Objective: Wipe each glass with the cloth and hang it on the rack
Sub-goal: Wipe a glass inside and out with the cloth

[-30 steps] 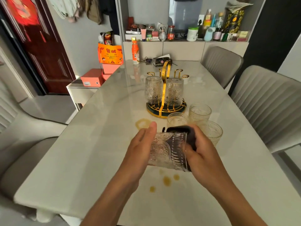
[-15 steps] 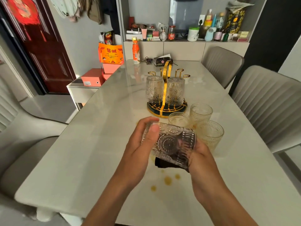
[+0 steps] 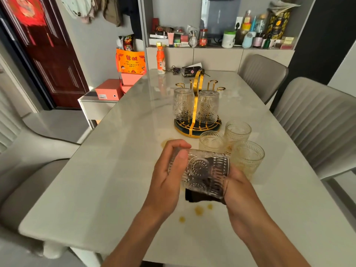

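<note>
Rotated since before, glass [image 3: 204, 170] lies sideways, left hand [image 3: 165, 180] gripping it, right hand [image 3: 238, 191] holding cloth [image 3: 200, 197].

Your two forearms reach in from the bottom edge, both bare from the frame's edge to the wrist, with no sleeve or cuff in sight. Your left hand [image 3: 165, 182] and right hand [image 3: 240, 191] are bare too: no gloves, and no rings, watch or bands on the parts that show. The thumbnail on your left hand is short and plain. The rest of your body lies outside the picture.
</note>
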`<control>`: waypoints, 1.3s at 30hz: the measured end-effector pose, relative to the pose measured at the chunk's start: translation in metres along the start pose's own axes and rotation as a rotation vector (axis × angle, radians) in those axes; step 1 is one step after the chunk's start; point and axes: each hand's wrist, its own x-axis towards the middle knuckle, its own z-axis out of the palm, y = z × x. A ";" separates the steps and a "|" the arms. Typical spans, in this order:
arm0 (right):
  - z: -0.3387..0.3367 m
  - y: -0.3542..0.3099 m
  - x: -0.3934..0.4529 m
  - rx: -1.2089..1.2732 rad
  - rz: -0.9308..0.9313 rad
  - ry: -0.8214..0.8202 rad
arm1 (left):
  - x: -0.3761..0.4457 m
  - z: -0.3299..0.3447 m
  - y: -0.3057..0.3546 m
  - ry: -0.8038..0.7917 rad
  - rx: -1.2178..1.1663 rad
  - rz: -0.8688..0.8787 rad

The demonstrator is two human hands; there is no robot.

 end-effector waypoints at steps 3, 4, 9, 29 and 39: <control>-0.003 0.001 0.005 -0.248 -0.220 0.030 | 0.011 -0.008 0.002 0.017 0.129 -0.121; -0.004 0.001 0.006 -0.393 -0.337 0.068 | 0.019 -0.012 0.006 -0.019 0.171 -0.329; 0.003 0.006 0.006 -0.263 -0.339 0.165 | 0.018 -0.008 0.006 -0.024 0.078 -0.243; -0.011 -0.003 0.002 -0.423 -0.340 -0.061 | 0.023 -0.016 0.013 -0.007 0.107 -0.333; -0.004 0.005 -0.006 -0.211 -0.160 0.040 | -0.003 0.004 -0.006 0.157 -0.041 0.017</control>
